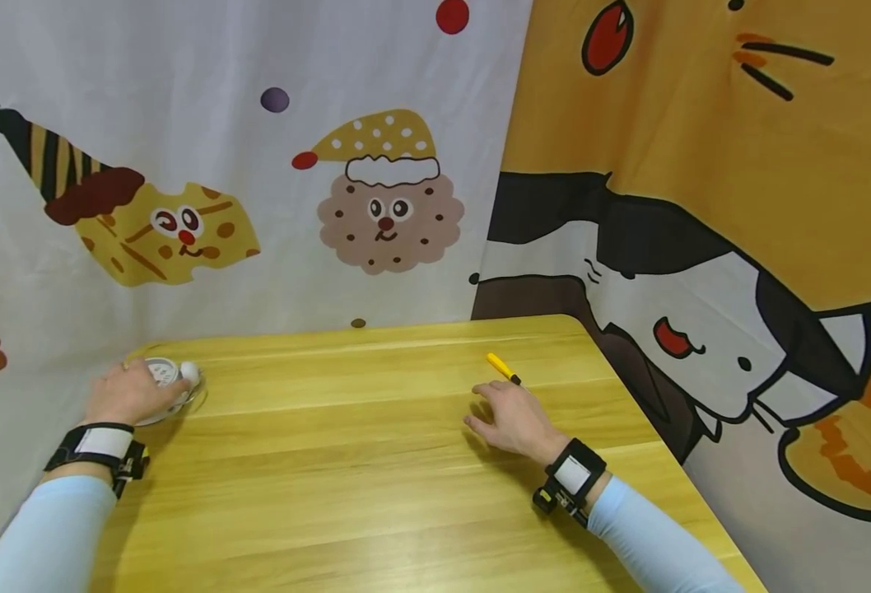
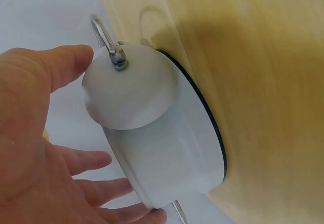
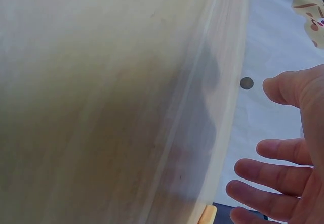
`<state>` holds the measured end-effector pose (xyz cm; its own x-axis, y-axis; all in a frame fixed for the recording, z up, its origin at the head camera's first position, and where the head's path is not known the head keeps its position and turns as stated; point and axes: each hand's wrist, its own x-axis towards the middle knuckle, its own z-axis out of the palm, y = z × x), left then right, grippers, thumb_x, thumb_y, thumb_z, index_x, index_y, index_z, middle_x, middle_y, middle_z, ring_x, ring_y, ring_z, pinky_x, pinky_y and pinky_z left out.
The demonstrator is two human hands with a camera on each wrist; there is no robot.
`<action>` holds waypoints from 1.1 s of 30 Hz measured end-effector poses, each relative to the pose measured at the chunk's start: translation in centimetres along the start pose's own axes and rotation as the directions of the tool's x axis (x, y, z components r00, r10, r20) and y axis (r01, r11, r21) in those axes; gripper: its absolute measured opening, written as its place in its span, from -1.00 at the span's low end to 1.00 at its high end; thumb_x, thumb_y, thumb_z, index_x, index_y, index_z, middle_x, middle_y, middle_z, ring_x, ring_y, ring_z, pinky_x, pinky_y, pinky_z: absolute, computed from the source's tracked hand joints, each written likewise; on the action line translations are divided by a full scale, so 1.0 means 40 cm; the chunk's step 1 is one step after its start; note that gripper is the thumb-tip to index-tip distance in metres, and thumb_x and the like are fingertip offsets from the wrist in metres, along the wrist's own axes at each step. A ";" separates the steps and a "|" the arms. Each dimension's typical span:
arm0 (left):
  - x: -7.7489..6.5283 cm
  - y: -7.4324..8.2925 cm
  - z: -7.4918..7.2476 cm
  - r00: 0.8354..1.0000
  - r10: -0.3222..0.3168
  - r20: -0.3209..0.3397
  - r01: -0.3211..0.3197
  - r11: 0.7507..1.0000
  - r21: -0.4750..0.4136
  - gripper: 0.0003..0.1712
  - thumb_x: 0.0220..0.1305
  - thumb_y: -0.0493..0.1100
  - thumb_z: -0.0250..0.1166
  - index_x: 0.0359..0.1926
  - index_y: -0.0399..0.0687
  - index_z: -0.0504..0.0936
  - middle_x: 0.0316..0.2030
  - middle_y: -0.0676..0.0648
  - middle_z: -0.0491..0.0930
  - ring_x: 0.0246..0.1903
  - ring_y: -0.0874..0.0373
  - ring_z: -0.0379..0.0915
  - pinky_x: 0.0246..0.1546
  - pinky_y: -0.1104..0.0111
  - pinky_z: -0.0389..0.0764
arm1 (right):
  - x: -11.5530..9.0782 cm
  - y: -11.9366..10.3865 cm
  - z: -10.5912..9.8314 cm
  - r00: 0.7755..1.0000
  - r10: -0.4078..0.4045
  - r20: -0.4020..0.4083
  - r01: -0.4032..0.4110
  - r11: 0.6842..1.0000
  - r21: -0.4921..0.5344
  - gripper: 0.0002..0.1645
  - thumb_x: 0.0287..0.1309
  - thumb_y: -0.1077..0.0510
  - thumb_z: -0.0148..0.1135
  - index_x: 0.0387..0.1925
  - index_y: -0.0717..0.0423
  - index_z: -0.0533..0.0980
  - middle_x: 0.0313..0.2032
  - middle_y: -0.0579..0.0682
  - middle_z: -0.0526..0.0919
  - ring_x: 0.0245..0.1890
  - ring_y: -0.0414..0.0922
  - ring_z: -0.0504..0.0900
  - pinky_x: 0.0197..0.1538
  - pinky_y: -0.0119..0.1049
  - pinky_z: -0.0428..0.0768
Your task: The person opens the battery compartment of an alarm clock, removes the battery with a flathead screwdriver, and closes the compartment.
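Left hand (image 1: 128,394): its grip is spread wide about a white device (image 2: 157,148), thumb by the dome (image 2: 131,90), other fingers along the body; whether they press on it I cannot tell.
White device: near the table's far left corner, partly hidden under that hand in the head view; its lower metal rod (image 2: 177,211) is cut off.
Right hand (image 1: 515,418): grip loosely open, holding nothing, over the table (image 1: 332,461); cut off in its wrist view.
Yellow tool (image 1: 502,366): just beyond the right fingers, its near end hard to make out.
Sleeves (image 1: 50,535): cut off below.
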<state>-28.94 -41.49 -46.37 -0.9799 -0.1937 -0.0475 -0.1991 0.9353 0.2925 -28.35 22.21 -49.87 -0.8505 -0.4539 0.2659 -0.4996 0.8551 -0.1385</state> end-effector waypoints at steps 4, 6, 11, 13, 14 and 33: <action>0.017 -0.009 -0.003 1.000 0.003 0.014 -0.003 1.000 0.005 0.25 0.54 0.38 0.25 0.38 -0.91 0.16 0.14 -0.89 0.31 0.07 -0.80 0.38 -0.01 -0.38 0.54 | 0.003 -0.002 0.002 1.000 0.001 0.001 -0.001 1.000 -0.004 -0.30 0.44 -0.28 0.47 0.33 0.10 0.69 0.18 0.13 0.86 0.15 0.11 0.86 0.17 0.08 0.83; 0.027 -0.012 -0.005 1.000 0.004 0.018 -0.004 1.000 0.000 0.24 0.52 0.37 0.28 0.36 -0.90 0.18 0.10 -0.87 0.36 0.02 -0.75 0.45 -0.06 -0.34 0.58 | 0.004 -0.003 0.001 1.000 0.003 0.003 -0.003 1.000 -0.007 -0.31 0.44 -0.29 0.47 0.33 0.09 0.69 0.19 0.13 0.86 0.16 0.11 0.86 0.17 0.09 0.83; 0.043 -0.019 -0.019 1.000 0.030 0.010 -0.030 0.999 -0.019 0.23 0.48 0.35 0.35 0.39 -0.86 0.20 0.09 -0.83 0.45 -0.08 -0.63 0.56 -0.16 -0.28 0.63 | 0.009 -0.009 0.000 1.000 -0.006 -0.002 0.006 1.000 -0.013 -0.31 0.43 -0.28 0.48 0.32 0.10 0.70 0.19 0.13 0.86 0.16 0.10 0.86 0.19 0.07 0.82; 0.047 -0.020 -0.025 0.999 0.042 0.018 -0.042 0.999 -0.019 0.23 0.48 0.33 0.35 0.41 -0.85 0.19 0.11 -0.83 0.45 -0.07 -0.64 0.56 -0.15 -0.29 0.63 | 0.011 -0.012 0.001 1.000 -0.015 -0.006 0.014 1.000 -0.018 -0.31 0.43 -0.28 0.49 0.32 0.10 0.70 0.18 0.13 0.86 0.15 0.09 0.86 0.19 0.05 0.82; 0.050 -0.022 -0.027 0.999 0.046 0.023 -0.046 0.999 -0.016 0.22 0.48 0.32 0.35 0.41 -0.85 0.19 0.11 -0.83 0.46 -0.06 -0.63 0.56 -0.14 -0.29 0.63 | 0.013 -0.014 0.001 1.000 -0.019 -0.007 0.018 1.000 -0.020 -0.31 0.43 -0.29 0.49 0.31 0.09 0.70 0.18 0.12 0.87 0.15 0.09 0.86 0.19 0.04 0.82; 0.085 -0.056 -0.024 0.991 0.012 0.137 0.000 0.996 -0.087 0.38 0.41 0.42 0.39 0.58 -0.72 0.05 0.29 -0.80 0.31 0.12 -0.62 0.41 0.10 -0.39 0.56 | 0.015 -0.032 0.009 0.999 -0.044 0.001 0.044 0.998 -0.047 -0.34 0.41 -0.30 0.49 0.30 0.02 0.72 0.09 0.03 0.89 -0.08 -0.05 0.87 -0.13 -0.16 0.79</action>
<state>-31.82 -44.52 -46.28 -0.9746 -0.1403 -0.1744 -0.1974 0.9059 0.3746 -28.30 20.74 -49.89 -0.8278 -0.4913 0.2710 -0.5282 0.8452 -0.0813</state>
